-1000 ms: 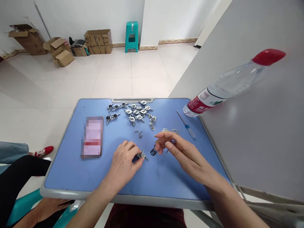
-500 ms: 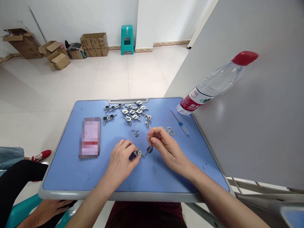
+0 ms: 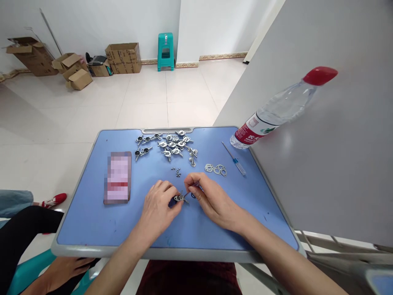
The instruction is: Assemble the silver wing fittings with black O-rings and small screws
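Observation:
My left hand (image 3: 161,203) is closed around a small metal fitting with a flat oval flange (image 3: 179,198), near the front middle of the blue table (image 3: 215,229). To its right, my right hand (image 3: 211,198) pinches a thin pointed rod (image 3: 186,194) whose tip meets the fitting. A dark coil (image 3: 193,195) shows partly under the right fingers; most of it is hidden. Beyond the hands lie several tiny metal pieces (image 3: 178,173). Loose flat metal plates (image 3: 216,169) rest to the right of them.
Several metal fittings (image 3: 172,144) cluster at the back, some with dark round openings (image 3: 137,153). A phone (image 3: 118,178) lies left. A screwdriver (image 3: 235,159) and a water bottle (image 3: 260,121) are right, by a grey panel (image 3: 337,164). Another person's hand (image 3: 66,268) shows lower left.
My right hand has moved left and closer to the fitting, bringing the rod onto it. The dark coil is now mostly covered, and the flat plates are uncovered. My left hand stays put.

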Demonstrator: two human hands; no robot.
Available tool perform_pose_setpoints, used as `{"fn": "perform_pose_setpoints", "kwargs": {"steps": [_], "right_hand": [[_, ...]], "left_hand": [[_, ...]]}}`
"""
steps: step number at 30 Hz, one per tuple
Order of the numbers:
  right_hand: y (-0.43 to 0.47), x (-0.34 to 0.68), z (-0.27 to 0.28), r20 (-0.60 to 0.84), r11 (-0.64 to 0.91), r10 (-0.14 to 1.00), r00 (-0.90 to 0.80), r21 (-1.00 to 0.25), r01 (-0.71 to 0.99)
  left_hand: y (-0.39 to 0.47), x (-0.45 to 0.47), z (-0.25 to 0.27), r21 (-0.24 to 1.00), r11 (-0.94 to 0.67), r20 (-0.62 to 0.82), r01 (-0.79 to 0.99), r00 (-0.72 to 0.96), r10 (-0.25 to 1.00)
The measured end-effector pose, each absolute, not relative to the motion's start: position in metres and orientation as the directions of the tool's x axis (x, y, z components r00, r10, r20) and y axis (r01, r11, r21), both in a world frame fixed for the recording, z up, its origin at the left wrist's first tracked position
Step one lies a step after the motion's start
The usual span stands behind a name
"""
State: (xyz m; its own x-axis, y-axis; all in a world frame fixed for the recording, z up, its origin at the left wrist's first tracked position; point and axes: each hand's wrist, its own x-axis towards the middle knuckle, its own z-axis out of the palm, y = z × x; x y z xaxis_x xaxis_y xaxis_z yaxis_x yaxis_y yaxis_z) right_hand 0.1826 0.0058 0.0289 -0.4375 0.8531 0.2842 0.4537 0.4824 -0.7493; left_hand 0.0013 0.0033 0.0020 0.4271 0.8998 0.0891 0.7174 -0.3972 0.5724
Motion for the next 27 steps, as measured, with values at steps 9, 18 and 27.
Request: {"fn": "perform_pose_setpoints", "kwargs": {"steps": [9,18,27], "right_hand": [[0.005,0.183,0.028,0.312,0.525,0.827,-0.467,-0.725,0.446],[0.006,0.176,0.024,0.427,0.662,0.744,-0.513,-0.573,0.483],[0.004,0.189,0.049,0.221,0.565,0.782,-0.582,-0.645,0.514]], "left_hand": [[0.002,0.001,0.003,0.573,-0.386,0.072,0.723,0.425,0.902],[0.003,0.002,0.004,0.564,-0.376,0.051,0.735,0.423,0.904],[0.003,0.001,0.003,0.580,-0.382,0.071,0.719,0.423,0.903]]}}
